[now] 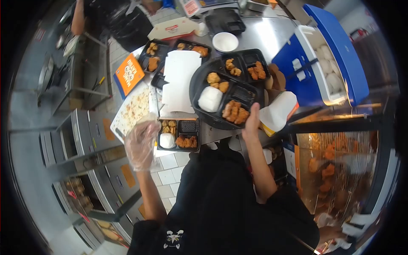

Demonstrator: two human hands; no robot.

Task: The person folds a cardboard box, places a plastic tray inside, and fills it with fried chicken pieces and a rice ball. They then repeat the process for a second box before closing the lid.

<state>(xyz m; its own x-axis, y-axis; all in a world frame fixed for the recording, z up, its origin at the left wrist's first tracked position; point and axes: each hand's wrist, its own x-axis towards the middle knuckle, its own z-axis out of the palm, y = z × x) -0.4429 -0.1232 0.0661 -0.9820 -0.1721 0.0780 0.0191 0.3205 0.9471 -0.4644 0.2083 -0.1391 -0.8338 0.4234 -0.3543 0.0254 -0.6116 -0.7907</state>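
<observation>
A worker's right hand (pixel 251 121) was clamped on the near right edge of a black tray (pixel 243 94), its thumb along the rim and its other fingers hidden. The tray stood just to the right of an open white carton (pixel 182 70), above a dark round-edged piece. Glossy and divided, the tray showed fried nuggets (pixel 217 83), a smooth white rice mound (pixel 210 100), browned chicken pieces (pixel 234 112) and a ridged compartment floor. It was turned askew, its far edge sloping nearer the worker toward the right; its outline looked almost square, so no long axis could be told for certain.

Below the carton, on the worker's side, a second tray (pixel 187 126) bore the same foods and lay squarely, its sides nearly in line with the view. The left hand (pixel 142 142), in a clear plastic glove, was blurred at that tray's left edge; whether it gripped anything could not be told.

Beyond the carton to the right were a white bowl (pixel 225 42) and, farther right, a blue cooler (pixel 293 63) with its lid raised.
</observation>
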